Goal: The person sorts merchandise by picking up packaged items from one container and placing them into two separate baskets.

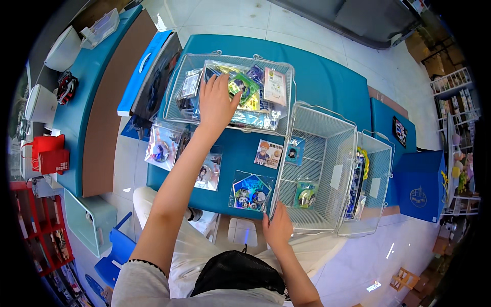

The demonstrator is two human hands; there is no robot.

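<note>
My left hand (217, 100) reaches into a white wire basket (176, 110) full of flat plastic-wrapped goods. Its fingers are stretched over the packets, with the thumb beside a green badge packet (244, 87). My right hand (279, 227) holds the near left corner of a second wire basket (317, 128), where a blue badge packet (294, 152) and a green round badge packet (306, 196) lie. On the table between my hands are an orange-haired character card (268, 153) and a blue pentagon-shaped packet (250, 192). My forearm partly covers another wrapped badge (208, 173).
A third wire basket (376, 174) with packets stands to the right, beside a blue box (422, 187). At the teal table's (327, 71) left are a blue-edged box (148, 71) and a wrapped badge (162, 146). Further left stand a blue chair (120, 250) and a red bag (48, 153).
</note>
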